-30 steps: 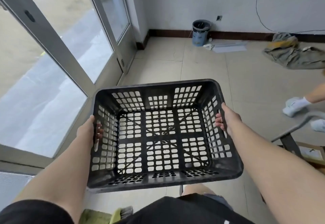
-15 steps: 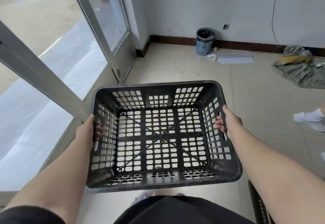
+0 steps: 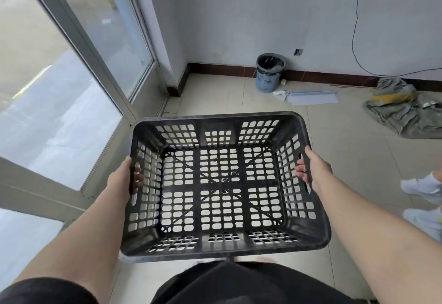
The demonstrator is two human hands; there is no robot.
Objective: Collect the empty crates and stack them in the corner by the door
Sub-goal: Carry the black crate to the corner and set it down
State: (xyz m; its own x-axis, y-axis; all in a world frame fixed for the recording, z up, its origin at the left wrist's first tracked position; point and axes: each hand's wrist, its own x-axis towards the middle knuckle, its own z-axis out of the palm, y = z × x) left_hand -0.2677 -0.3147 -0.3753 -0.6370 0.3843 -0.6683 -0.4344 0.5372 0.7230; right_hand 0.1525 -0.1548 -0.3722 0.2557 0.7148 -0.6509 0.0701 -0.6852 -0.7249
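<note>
A black plastic crate (image 3: 220, 118) with slotted walls and floor hangs level in front of me, above the tiled floor; nothing lies in it. My left hand (image 3: 123, 180) grips its left wall, fingers through the handle slot. On the opposite wall my right hand (image 3: 314, 171) holds the right handle slot the same way. The corner by the glass door (image 3: 178, 88) lies ahead and a little left of the crate, with bare tiles in it.
Glass door panels in grey frames (image 3: 79, 41) run along the left. A blue waste bin (image 3: 269, 73) stands by the far wall, with a flat pale sheet (image 3: 313, 97) beside it. Crumpled green cloth (image 3: 404, 110) lies at right. Another person's white-shod feet (image 3: 423, 186) stand at the right edge.
I have carried the crate forward toward the corner; the bin and wall are nearer. The chair and box at the lower right have left the view. My grip is unchanged.
</note>
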